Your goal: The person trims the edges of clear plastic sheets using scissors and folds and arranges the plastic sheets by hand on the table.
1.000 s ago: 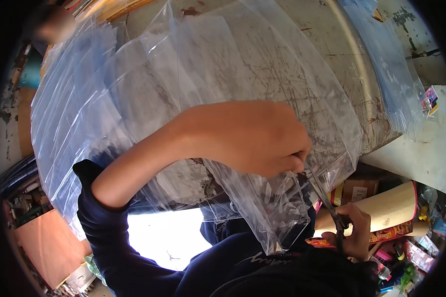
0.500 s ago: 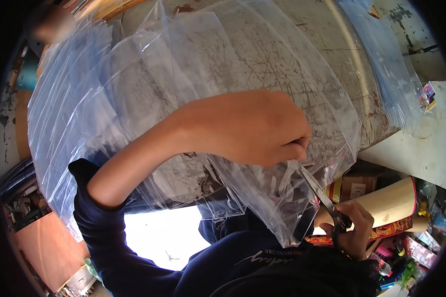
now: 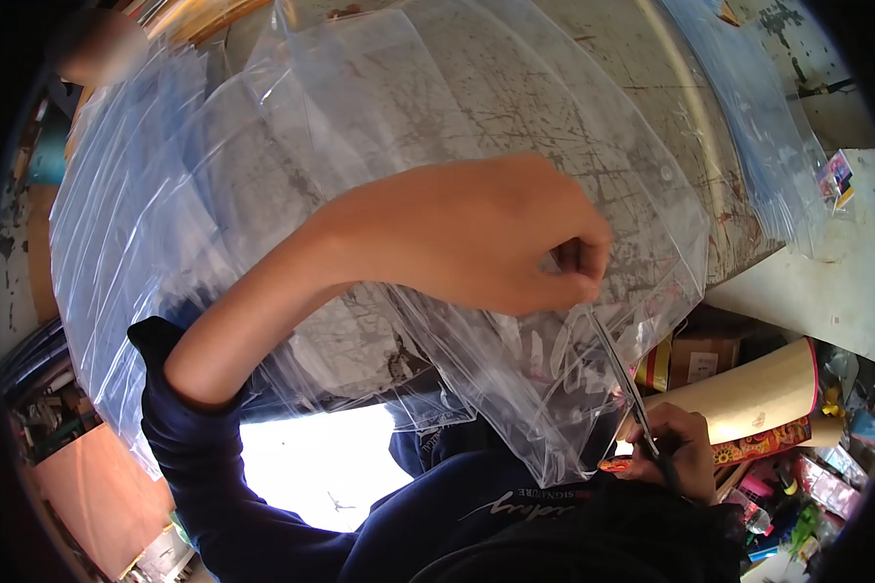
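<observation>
Clear plastic sheeting (image 3: 350, 107), like thin film or bags, lies in overlapping layers over a scratched tabletop (image 3: 612, 107). Its near corner hangs over the table edge against my dark sweatshirt. Thumb and fingertips of my left hand (image 3: 476, 233) are pinched together at the film, above that corner; the exact grip is partly hidden. My right hand (image 3: 676, 452), lower right, is wrapped around the handles of a pair of scissors (image 3: 619, 364). Their blades point up toward my left fingertips, against the film. The blades look nearly together.
More bluish plastic film (image 3: 739, 126) lies at the upper right. Below the table edge on the right are a cream roll (image 3: 758, 394), a cardboard box (image 3: 705, 360) and colourful packets. A brown board (image 3: 107, 496) stands lower left. A blurred round shape is at the top left.
My left hand has lifted slightly, and a gap now shows inside its curled fingers. The scissors have turned a little more upright, with my right hand slightly shifted left. The film has shifted slightly.
</observation>
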`<state>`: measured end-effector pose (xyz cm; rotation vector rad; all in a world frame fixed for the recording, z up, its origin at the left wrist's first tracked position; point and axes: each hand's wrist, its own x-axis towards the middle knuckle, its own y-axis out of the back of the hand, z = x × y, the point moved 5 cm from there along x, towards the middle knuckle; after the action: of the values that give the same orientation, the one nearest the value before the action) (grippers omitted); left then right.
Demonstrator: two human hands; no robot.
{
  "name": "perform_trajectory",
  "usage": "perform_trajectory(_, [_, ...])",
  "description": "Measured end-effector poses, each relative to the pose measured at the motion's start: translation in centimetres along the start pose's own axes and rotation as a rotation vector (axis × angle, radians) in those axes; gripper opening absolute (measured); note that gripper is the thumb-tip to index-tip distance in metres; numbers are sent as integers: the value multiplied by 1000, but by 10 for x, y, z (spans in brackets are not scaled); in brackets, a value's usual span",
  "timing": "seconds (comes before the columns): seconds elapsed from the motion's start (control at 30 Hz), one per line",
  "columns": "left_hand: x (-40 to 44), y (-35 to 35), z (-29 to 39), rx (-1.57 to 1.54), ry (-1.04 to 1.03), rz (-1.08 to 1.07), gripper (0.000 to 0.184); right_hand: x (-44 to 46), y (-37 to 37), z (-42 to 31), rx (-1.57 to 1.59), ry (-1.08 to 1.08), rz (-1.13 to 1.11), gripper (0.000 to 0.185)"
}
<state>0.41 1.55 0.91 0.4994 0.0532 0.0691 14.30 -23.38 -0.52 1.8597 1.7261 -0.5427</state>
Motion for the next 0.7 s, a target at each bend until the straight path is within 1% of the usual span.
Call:
perform_trajectory(0.07, [-1, 2, 1, -30, -174, 89, 8, 1, -2, 1, 33, -19, -27, 43])
perform_trajectory(0.2, [1, 2, 0, -60, -174, 72, 6, 4, -5, -7, 125, 17, -69, 41])
perform_trajectory(0.37, [2, 3, 0, -76, -79, 54, 7, 8, -9, -17, 92, 16, -60, 42])
perform_trajectory(0.43, [2, 3, 0, -57, -71, 41, 7, 10, -11, -21, 5, 22, -112, 43])
perform_trajectory(0.5, [1, 4, 1, -39, -61, 30, 9, 13, -13, -25, 4, 3, -107, 43])
perform_trajectory(0.57, [1, 5, -1, -86, 38, 48, 13, 13, -15, -27, 2, -16, -102, 43])
perform_trajectory(0.7, [0, 3, -6, -211, 27, 127, 17, 15, -17, -27, 2, -39, -71, 43])
